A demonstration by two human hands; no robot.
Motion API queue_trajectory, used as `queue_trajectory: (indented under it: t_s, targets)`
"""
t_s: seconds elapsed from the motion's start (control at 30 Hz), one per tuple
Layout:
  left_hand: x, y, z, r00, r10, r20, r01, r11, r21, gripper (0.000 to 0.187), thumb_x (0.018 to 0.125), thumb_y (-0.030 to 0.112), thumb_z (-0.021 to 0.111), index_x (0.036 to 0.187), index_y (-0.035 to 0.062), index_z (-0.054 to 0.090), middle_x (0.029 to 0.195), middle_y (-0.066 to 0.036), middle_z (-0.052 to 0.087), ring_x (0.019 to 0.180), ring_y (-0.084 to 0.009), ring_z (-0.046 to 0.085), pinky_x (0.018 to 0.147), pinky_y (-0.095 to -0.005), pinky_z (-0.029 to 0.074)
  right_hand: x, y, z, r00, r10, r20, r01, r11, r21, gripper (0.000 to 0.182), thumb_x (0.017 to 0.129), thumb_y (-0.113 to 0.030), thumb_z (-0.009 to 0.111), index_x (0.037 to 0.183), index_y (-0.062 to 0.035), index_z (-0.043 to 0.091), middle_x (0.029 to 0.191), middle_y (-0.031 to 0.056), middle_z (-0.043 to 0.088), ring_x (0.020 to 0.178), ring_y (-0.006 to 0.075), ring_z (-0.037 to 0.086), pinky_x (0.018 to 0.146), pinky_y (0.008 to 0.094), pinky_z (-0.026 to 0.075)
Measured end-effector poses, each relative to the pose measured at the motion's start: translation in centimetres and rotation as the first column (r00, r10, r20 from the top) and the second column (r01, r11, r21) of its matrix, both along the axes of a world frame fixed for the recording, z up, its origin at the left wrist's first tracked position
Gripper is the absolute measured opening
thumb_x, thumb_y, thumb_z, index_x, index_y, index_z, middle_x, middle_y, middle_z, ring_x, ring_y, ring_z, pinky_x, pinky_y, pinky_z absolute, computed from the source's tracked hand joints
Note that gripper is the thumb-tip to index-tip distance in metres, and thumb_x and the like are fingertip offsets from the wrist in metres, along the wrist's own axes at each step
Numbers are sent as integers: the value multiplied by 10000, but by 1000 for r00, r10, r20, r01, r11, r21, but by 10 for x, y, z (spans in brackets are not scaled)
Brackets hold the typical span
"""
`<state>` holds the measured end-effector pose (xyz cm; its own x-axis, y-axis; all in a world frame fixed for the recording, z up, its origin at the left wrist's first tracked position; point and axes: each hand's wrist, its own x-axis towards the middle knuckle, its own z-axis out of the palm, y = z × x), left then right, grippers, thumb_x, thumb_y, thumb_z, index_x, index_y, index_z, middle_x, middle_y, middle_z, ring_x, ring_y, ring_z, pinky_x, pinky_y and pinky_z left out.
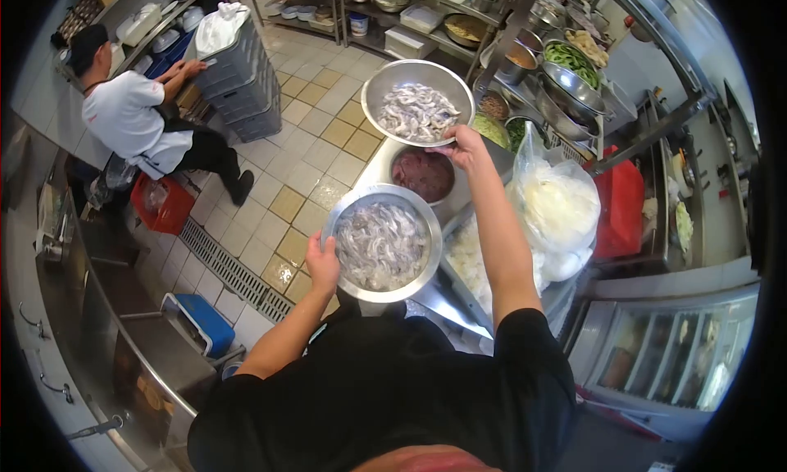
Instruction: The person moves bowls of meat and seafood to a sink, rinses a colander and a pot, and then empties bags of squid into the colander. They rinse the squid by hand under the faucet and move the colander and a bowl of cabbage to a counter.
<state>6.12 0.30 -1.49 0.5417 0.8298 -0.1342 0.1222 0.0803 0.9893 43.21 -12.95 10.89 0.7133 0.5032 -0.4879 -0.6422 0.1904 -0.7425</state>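
Note:
My left hand [322,260] grips the left rim of a steel bowl [379,294], held close in front of my body. Greyish-white raw pieces that look like shrimp [382,241] fill much of it. Farther out, my right hand [467,147] has its fingers closed on the near right rim of a second steel bowl [418,72]. Similar pale pieces [416,111] lie in that bowl, which is held above the counter's far end. Between the two bowls, lower down, stands a round container of dark red contents [422,177].
A tray of white food [469,255] and a plastic bag of pale contents [557,210] are at my right. Several ingredient bowls [570,58] stand beyond. A seated person [135,103] works beside stacked grey crates [238,79]. A red bin [162,206] stands on the tiled floor.

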Motion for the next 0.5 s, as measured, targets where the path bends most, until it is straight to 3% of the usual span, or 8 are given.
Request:
queue_trajectory:
  t_s: [0.07, 0.17, 0.3, 0.4, 0.43, 0.5]
  targets:
    - [21, -1, 10, 999, -3, -53, 5, 998, 55, 242, 939, 76, 558, 1156, -31, 533, 1031, -93, 627, 940, -155, 577, 852, -303, 465, -11, -20, 2, 1000, -7, 11, 7, 1000, -2, 409, 779, 89, 466, 1186, 128, 445, 1135, 253, 572, 941, 392, 653, 742, 524, 620]
    - [61, 0, -12, 999, 39, 14, -40, 997, 69, 240, 945, 97, 557, 1153, -16, 517, 1035, -101, 618, 945, -170, 573, 851, -312, 462, -53, -48, 33, 998, -53, 31, 55, 996, -76, 324, 794, 56, 508, 1100, 160, 487, 1023, 246, 597, 847, 377, 671, 703, 507, 631]
    - [99, -7, 3, 998, 2, -68, 4, 997, 80, 295, 949, 131, 557, 1191, -22, 488, 1069, -153, 621, 991, -221, 586, 878, -348, 457, -102, -76, 33, 996, -48, 75, 57, 992, -113, 323, 852, -20, 550, 1110, 166, 492, 1007, 248, 623, 833, 367, 685, 699, 496, 628]
    - [120, -8, -17, 999, -33, -35, 32, 999, -24, 282, 964, 158, 540, 1181, -16, 490, 1091, -164, 620, 1004, -247, 591, 902, -362, 447, -127, -91, 9, 999, -40, -16, 39, 995, -90, 352, 868, -39, 565, 1156, 153, 499, 1022, 246, 638, 851, 353, 690, 696, 493, 619]
    - [128, 1, -51, 996, -76, 46, 73, 996, 51, 283, 967, 157, 532, 1200, 8, 473, 1120, -155, 612, 1008, -241, 607, 867, -358, 486, -137, -91, 1, 997, -64, -39, 60, 993, -101, 360, 870, -50, 573, 1168, 139, 502, 1025, 237, 644, 845, 349, 691, 686, 486, 617]
    - [130, -1, -41, 959, -184, 217, 213, 970, -118, 306, 951, 104, 529, 1244, 32, 479, 1108, -110, 622, 928, -206, 631, 726, -317, 520, -153, -93, -15, 993, -103, -63, 95, 988, -119, 369, 872, -73, 591, 1178, 117, 513, 1027, 220, 654, 839, 337, 693, 669, 474, 616]
